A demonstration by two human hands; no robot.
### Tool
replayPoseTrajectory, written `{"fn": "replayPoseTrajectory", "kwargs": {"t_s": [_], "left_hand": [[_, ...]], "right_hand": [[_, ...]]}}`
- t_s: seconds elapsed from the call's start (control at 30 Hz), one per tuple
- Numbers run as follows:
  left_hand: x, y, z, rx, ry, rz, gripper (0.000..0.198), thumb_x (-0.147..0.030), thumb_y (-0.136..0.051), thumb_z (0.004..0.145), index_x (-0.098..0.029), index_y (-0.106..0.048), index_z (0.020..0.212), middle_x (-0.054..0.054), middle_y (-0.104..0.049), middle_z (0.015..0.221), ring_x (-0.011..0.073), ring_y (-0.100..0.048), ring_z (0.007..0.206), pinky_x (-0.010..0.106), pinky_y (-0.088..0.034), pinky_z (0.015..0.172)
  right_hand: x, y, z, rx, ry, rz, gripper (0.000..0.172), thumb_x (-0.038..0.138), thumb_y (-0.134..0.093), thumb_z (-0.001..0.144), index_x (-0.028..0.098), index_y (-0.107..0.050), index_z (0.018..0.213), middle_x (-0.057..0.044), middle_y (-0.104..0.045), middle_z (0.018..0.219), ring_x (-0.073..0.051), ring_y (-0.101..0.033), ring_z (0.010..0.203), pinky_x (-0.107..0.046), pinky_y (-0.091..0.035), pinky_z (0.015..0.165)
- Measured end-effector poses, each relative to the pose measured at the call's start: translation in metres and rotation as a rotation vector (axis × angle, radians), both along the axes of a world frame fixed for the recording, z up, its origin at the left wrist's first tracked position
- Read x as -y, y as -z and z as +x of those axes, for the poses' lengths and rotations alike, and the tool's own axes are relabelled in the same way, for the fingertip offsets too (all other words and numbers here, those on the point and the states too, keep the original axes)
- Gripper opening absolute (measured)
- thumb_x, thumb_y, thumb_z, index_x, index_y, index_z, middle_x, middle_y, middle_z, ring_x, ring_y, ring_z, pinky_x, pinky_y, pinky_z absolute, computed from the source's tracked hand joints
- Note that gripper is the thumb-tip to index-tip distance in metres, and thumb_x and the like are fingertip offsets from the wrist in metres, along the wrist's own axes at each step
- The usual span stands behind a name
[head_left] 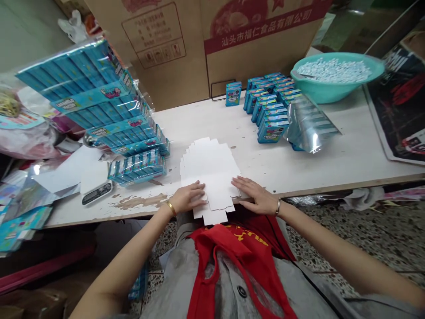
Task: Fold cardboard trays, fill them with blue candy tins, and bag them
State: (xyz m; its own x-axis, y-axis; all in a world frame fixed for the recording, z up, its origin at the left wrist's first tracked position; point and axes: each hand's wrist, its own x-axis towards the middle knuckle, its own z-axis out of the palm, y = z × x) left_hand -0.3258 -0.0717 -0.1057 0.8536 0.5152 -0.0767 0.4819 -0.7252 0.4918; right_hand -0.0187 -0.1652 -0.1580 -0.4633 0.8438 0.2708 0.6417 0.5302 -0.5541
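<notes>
A fanned stack of white die-cut cardboard blanks (212, 166) lies at the table's front edge, its nearest pieces jutting out over the edge. My left hand (190, 197) rests against the stack's left side with its fingers stretched out. On the opposite side my right hand (254, 195) lies flat, fingers apart, its fingertips touching the blanks' right edge. Neither hand grips anything that I can see. The undersides of the blanks are hidden.
Wrapped blue display boxes (109, 102) are piled at the left, beside a small scale (97, 192). Small blue candy packs (272, 128) stand in rows at the right, near clear film (308, 128). A turquoise bowl (327, 91) holds pale candies. A large carton (186, 84) stands behind.
</notes>
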Motion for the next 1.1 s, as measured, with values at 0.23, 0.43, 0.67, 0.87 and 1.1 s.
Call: {"fn": "replayPoseTrajectory", "kwargs": {"t_s": [0.23,0.43,0.67,0.87,1.1], "left_hand": [[-0.02,-0.075,0.007,0.273,-0.127,-0.101,0.028,-0.035,-0.047,0.093,-0.016,-0.068,0.095,0.007,-0.072,0.099,0.0162,-0.067,0.091,0.027,-0.052,0.08],[-0.008,-0.087,0.01,0.216,-0.044,-0.229,0.027,-0.034,-0.049,0.092,-0.017,-0.068,0.1,0.007,-0.072,0.1,0.0152,-0.067,0.091,0.026,-0.052,0.08],[0.033,-0.023,-0.002,0.15,-0.078,-0.067,0.056,-0.057,-0.062,0.077,-0.018,-0.061,0.118,0.013,-0.059,0.128,0.0306,-0.045,0.128,0.055,-0.029,0.109],[0.055,0.002,-0.009,0.301,-0.175,0.145,0.028,-0.029,-0.048,0.092,-0.023,-0.062,0.116,0.008,-0.062,0.124,0.024,-0.044,0.129,0.05,-0.036,0.106],[0.052,-0.01,0.018,0.24,-0.233,0.055,0.025,-0.032,-0.044,0.094,-0.021,-0.067,0.093,0.004,-0.07,0.087,0.0192,-0.058,0.096,0.037,-0.048,0.086]], "right_hand": [[0.004,-0.039,0.009,-0.069,0.127,0.158,0.07,0.028,-0.056,0.084,0.026,-0.024,0.147,-0.008,-0.025,0.153,-0.028,-0.023,0.14,-0.053,-0.03,0.11],[0.007,-0.049,-0.004,-0.086,0.25,0.295,0.039,0.019,-0.056,0.083,0.024,-0.056,0.122,-0.007,-0.061,0.124,-0.028,-0.048,0.119,-0.05,-0.038,0.098],[0.013,-0.013,-0.014,-0.413,0.269,-0.061,0.02,0.031,-0.053,0.09,0.022,-0.065,0.077,-0.002,-0.066,0.076,-0.017,-0.056,0.076,-0.033,-0.045,0.072],[0.018,-0.019,-0.018,-0.378,0.284,-0.147,0.03,0.037,-0.049,0.092,0.02,-0.061,0.07,-0.001,-0.062,0.071,-0.015,-0.053,0.07,-0.03,-0.042,0.068],[0.048,-0.03,-0.027,0.114,0.337,0.044,0.024,0.018,-0.041,0.094,0.02,-0.064,0.098,-0.006,-0.067,0.105,-0.018,-0.059,0.085,-0.031,-0.045,0.072]]}}
